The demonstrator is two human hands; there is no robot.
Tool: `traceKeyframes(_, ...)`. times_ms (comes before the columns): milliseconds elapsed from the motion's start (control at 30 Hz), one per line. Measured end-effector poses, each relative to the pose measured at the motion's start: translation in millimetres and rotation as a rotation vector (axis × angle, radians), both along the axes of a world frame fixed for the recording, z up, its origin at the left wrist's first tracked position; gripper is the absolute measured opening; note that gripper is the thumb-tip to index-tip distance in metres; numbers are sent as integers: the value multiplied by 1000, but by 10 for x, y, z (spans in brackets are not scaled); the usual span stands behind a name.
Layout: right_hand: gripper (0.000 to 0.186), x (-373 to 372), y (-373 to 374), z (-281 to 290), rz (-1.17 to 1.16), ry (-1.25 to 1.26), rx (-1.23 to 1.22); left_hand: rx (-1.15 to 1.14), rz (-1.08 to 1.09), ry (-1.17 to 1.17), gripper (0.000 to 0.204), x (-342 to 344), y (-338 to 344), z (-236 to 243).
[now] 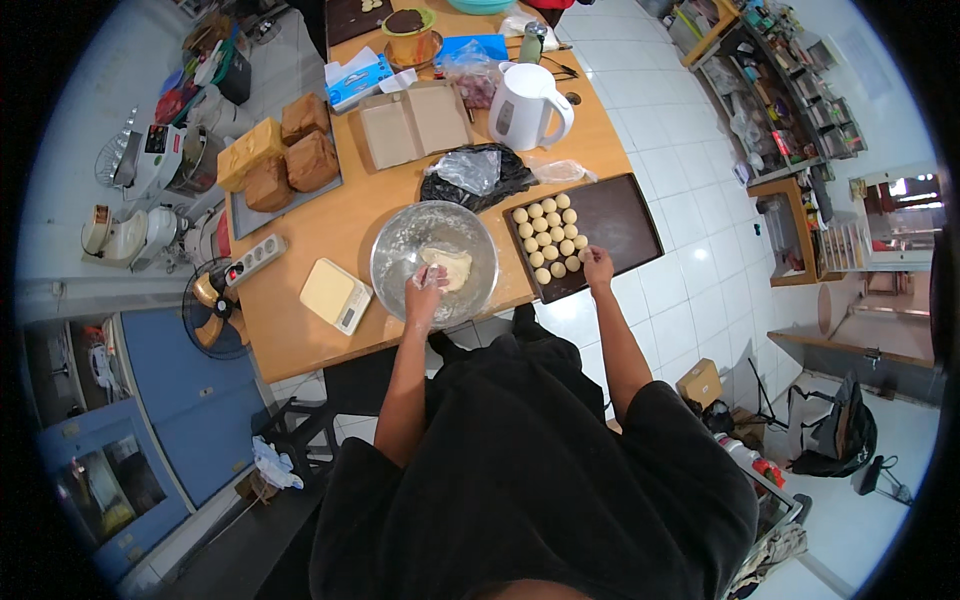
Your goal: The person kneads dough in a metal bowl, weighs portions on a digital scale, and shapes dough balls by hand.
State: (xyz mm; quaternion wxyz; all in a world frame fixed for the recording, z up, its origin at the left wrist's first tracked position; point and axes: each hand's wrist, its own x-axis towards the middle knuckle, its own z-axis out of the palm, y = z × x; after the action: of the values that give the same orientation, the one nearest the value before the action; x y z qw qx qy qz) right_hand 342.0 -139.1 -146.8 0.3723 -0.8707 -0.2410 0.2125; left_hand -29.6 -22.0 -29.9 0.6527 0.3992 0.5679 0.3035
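A steel bowl (390, 240) holds a pale lump of dough (455, 270). My left hand (427, 282), whitened with flour, is in the bowl with fingers closed on the dough's left side. My right hand (598, 266) is at the right of the rows of several round dough balls (548, 234) on a dark tray (625, 225), its fingers closed around a small dough ball, partly hidden by them. A cream kitchen scale (330, 295) sits left of the bowl on the wooden table (280, 335).
Behind the bowl lie black plastic bags (440, 190), an open carton (415, 125) and a white kettle (520, 105). Bread loaves (305, 160) on a tray and a power strip (258, 260) sit left. A fan (210, 310) stands beside the table; shelves (775, 110) line the right wall.
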Motion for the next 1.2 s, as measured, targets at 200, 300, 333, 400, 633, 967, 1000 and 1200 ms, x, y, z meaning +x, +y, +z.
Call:
traceKeyframes(200,39,211,-73,-263,-68,115,-57,-28,26,48,25,-138,-32,-7)
traceKeyframes(300,39,236,-86,-277,-66,91,-60,-38,15,86,26,-170,-38,-5)
traceKeyframes(333,39,228,-89,-262,-117,118,-99,-34,4,108,26,-176,-39,-10)
traceKeyframes(400,40,209,-95,-215,-50,122,-89,-32,3,125,26,-180,-38,-34)
traceKeyframes(633,34,180,-89,-252,-89,120,-38,68,-48,228,28,-249,26,-331)
traceKeyframes(967,41,-235,94,500,-155,-359,12,442,-371,710,71,-231,144,-590)
traceKeyframes(1000,41,-332,145,581,-95,-381,49,455,-439,772,77,-189,181,-574)
traceKeyframes(1200,46,-1215,596,821,270,-126,266,398,-575,956,98,125,380,-620)
